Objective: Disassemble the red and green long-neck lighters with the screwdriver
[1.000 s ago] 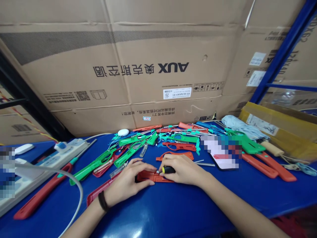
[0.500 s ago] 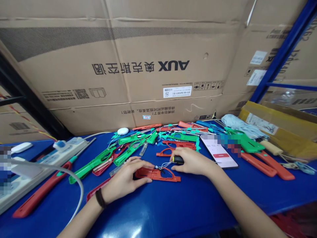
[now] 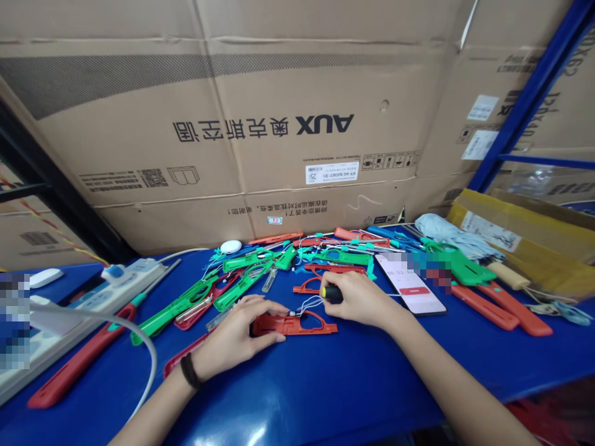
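My left hand [image 3: 246, 328] grips the left end of a red plastic lighter casing half [image 3: 307, 327] between thumb and fingers, on the blue tabletop. White wires [image 3: 310, 303] rise from the casing's middle and run toward my right hand [image 3: 357, 297]. That hand is closed round a screwdriver [image 3: 333, 293] with a black and yellow handle. Its thin shaft sticks out to the right, past the hand. Another red casing half [image 3: 307, 286] lies just behind. Beside my left forearm is a red casing part [image 3: 186, 354], partly hidden by the wrist.
Green casing halves [image 3: 181, 305] and other lighter parts are heaped at the back. A phone [image 3: 413, 291] with a timer lies right of my right hand. A power strip [image 3: 79, 322] and a long red lighter [image 3: 81, 365] are on the left. A yellow-taped box [image 3: 543, 248] stands at right.
My right hand has drawn the screwdriver up, off the casing, and its shaft now points right. The dark piece in the casing's opening no longer shows there. My left hand stays put.
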The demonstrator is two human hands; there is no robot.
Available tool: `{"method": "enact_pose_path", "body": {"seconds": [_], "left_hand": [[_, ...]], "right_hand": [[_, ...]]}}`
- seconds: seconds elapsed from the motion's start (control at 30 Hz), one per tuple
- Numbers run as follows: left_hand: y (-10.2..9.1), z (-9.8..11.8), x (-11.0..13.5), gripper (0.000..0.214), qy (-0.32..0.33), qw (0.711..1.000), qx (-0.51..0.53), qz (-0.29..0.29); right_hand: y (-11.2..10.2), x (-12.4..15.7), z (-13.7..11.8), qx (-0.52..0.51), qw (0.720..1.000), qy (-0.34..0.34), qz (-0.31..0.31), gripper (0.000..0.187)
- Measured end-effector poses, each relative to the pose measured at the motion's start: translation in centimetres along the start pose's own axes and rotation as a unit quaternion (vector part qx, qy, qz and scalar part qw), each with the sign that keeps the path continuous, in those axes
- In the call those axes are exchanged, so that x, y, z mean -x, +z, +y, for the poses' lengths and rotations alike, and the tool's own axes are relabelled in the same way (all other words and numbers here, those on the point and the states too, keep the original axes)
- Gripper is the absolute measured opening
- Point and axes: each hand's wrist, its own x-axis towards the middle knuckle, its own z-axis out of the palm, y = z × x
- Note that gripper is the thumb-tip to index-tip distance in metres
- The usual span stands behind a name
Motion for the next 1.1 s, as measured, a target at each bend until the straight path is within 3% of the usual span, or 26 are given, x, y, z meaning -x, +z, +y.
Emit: {"method": "enact_pose_path", "body": {"seconds": [0.17,0.67,0.83,1.1], "left_hand": [[0.0,-0.1,-0.1,0.029,0.007,1.000,0.004,0.004],[0.0,0.1,-0.1,0.029,0.001,1.000,0.001,-0.002],[0.0,0.2,-0.1,0.027,0.004,1.000,0.007,0.000],[0.2,0.2,-0.1,0.027,0.008,1.000,0.004,-0.002]], "right_hand": [[-0.1,0.2,0.1,-0.064,0.997,-0.014,-0.041,0.024],[0.2,0.3,-0.4,-0.073,0.989,-0.058,-0.115,0.014],[0.6,0.3,-0.8,-0.070,0.990,-0.064,-0.106,0.007],[1.1,0.3,-1.5,-0.075,0.994,-0.057,-0.052,0.009]]}}
